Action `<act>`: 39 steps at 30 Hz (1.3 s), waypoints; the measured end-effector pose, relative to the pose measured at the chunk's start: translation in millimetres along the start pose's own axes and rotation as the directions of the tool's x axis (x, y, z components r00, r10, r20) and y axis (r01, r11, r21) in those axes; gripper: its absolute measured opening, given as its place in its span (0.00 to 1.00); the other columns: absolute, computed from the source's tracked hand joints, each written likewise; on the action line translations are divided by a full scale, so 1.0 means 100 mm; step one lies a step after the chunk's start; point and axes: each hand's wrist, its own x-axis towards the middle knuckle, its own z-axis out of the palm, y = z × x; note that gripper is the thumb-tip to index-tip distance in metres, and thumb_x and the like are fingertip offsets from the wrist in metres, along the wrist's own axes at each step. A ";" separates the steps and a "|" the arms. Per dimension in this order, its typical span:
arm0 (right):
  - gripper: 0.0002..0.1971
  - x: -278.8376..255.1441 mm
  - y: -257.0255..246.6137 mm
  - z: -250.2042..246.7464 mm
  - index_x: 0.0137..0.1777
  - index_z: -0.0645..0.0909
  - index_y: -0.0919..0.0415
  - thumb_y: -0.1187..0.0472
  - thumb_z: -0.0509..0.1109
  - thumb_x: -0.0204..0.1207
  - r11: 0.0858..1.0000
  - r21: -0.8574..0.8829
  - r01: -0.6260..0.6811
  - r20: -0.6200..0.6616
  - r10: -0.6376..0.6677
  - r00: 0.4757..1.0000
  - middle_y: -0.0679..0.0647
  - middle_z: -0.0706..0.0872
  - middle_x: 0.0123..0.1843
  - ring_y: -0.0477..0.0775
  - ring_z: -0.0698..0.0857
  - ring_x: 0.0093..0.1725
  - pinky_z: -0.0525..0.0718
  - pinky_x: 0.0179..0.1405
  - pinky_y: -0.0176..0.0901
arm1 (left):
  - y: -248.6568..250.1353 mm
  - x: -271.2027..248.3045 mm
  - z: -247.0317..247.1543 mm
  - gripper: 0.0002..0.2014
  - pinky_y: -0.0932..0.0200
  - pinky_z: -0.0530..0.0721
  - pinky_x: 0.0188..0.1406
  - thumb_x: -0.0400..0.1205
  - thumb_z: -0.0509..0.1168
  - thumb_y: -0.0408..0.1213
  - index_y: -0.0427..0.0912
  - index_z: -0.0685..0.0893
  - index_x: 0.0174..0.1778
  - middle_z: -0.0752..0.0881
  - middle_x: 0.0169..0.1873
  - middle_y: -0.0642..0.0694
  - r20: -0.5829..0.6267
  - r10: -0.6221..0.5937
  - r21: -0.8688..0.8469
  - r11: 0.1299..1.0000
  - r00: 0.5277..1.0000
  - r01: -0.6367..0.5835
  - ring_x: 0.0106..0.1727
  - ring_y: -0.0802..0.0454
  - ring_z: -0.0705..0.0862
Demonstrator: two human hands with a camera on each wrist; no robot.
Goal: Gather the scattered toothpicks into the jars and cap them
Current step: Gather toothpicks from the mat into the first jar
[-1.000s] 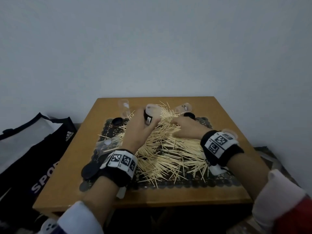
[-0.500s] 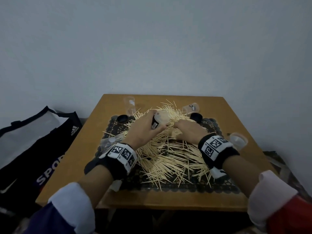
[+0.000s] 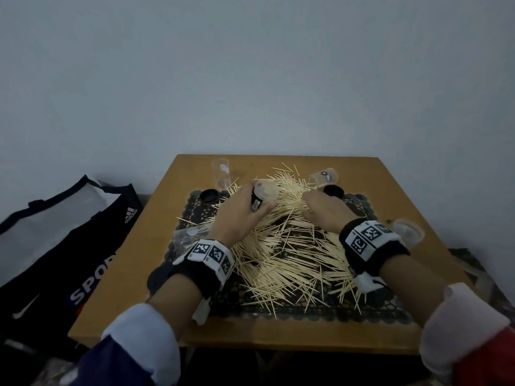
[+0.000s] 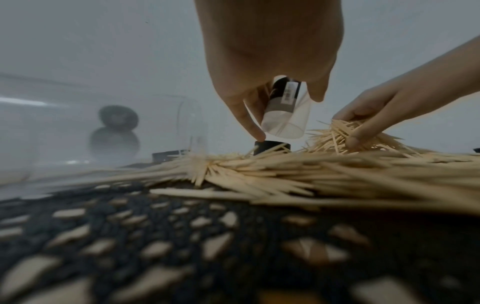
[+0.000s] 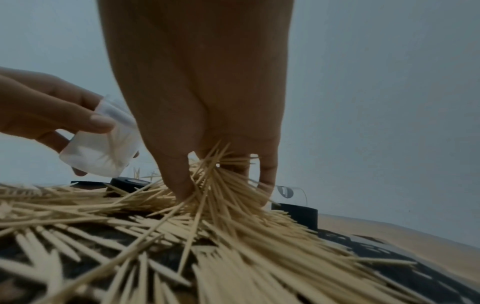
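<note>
A big heap of toothpicks (image 3: 289, 246) covers a black lace mat (image 3: 320, 310) on the wooden table (image 3: 125, 274). My left hand (image 3: 242, 213) grips a clear plastic jar (image 3: 263, 195) with a dark label, held above the heap's far part; the jar (image 4: 285, 111) hangs tilted, mouth towards the pile. Just right of it, my right hand (image 3: 320, 207) pinches a bundle of toothpicks (image 5: 221, 176) out of the heap. In the right wrist view the clear jar (image 5: 103, 144) hangs left of the right fingers (image 5: 179, 176).
Other clear jars lie at the far left (image 3: 221, 174), the far right (image 3: 324, 176), the left edge of the mat (image 3: 185, 236) and the right edge (image 3: 408, 231). Black caps sit at the far left (image 3: 209, 195) and far right (image 3: 333, 190). A dark sports bag (image 3: 64, 246) stands left of the table.
My left hand has brought the jar lower and nearer the right hand. The right hand has closed its fingers into the toothpicks. The head camera has tilted, shifting the table in the picture.
</note>
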 end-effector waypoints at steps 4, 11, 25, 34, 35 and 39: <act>0.08 -0.03 0.01 -0.06 0.55 0.68 0.61 0.56 0.57 0.86 1.000 0.014 -0.008 -0.024 0.008 1.000 0.52 0.78 0.44 0.55 0.78 0.42 0.74 0.44 0.49 | -0.01 -0.01 -0.01 0.32 0.52 0.85 0.50 0.81 0.63 0.61 0.42 0.72 0.72 0.85 0.59 0.46 0.000 -0.004 -0.008 1.000 1.000 0.004 0.52 0.51 0.85; 0.08 -0.01 -0.07 -0.10 0.61 0.71 0.63 0.61 0.57 0.86 1.000 -0.011 0.004 0.087 -0.004 0.996 0.59 0.81 0.62 0.60 0.80 0.58 0.73 0.62 0.59 | -0.03 -0.01 -0.01 0.30 0.54 0.83 0.48 0.81 0.63 0.61 0.44 0.72 0.73 0.86 0.58 0.48 0.015 0.012 0.054 0.998 1.000 -0.012 0.51 0.51 0.85; 0.07 -0.04 -0.05 -0.11 0.60 0.72 0.64 0.64 0.58 0.85 0.960 -0.278 0.046 0.024 -0.041 0.999 0.57 0.86 0.49 0.60 0.84 0.49 0.71 0.48 0.52 | -0.03 -0.01 0.00 0.31 0.58 0.80 0.45 0.81 0.64 0.62 0.42 0.73 0.71 0.87 0.58 0.48 0.034 0.016 0.065 0.998 0.999 -0.018 0.51 0.52 0.85; 0.07 -0.08 0.04 -0.13 0.57 0.66 0.60 0.57 0.54 0.86 1.000 0.008 -0.019 -0.039 0.019 0.999 0.53 0.76 0.40 0.59 0.77 0.41 0.69 0.41 0.47 | -0.02 0.00 -0.01 0.30 0.58 0.80 0.42 0.81 0.64 0.61 0.42 0.73 0.71 0.87 0.57 0.48 0.020 0.008 0.066 0.998 1.000 -0.010 0.48 0.53 0.85; 0.08 -0.08 0.04 -0.13 0.57 0.66 0.60 0.56 0.54 0.86 0.997 0.078 -0.031 -0.027 0.033 0.999 0.51 0.75 0.39 0.58 0.76 0.41 0.70 0.39 0.47 | -0.02 0.00 -0.01 0.30 0.59 0.79 0.41 0.81 0.64 0.61 0.42 0.73 0.71 0.87 0.57 0.47 0.020 0.008 0.062 0.998 1.000 -0.010 0.48 0.54 0.84; 0.16 -0.06 0.05 -0.15 0.66 0.69 0.64 0.52 0.56 0.87 0.914 0.398 -0.073 0.005 0.078 0.997 0.56 0.80 0.52 0.60 0.81 0.52 0.77 0.51 0.51 | -0.01 -0.01 -0.01 0.30 0.59 0.78 0.42 0.81 0.64 0.61 0.43 0.73 0.72 0.87 0.57 0.49 0.017 0.009 0.052 0.999 1.000 -0.010 0.46 0.56 0.83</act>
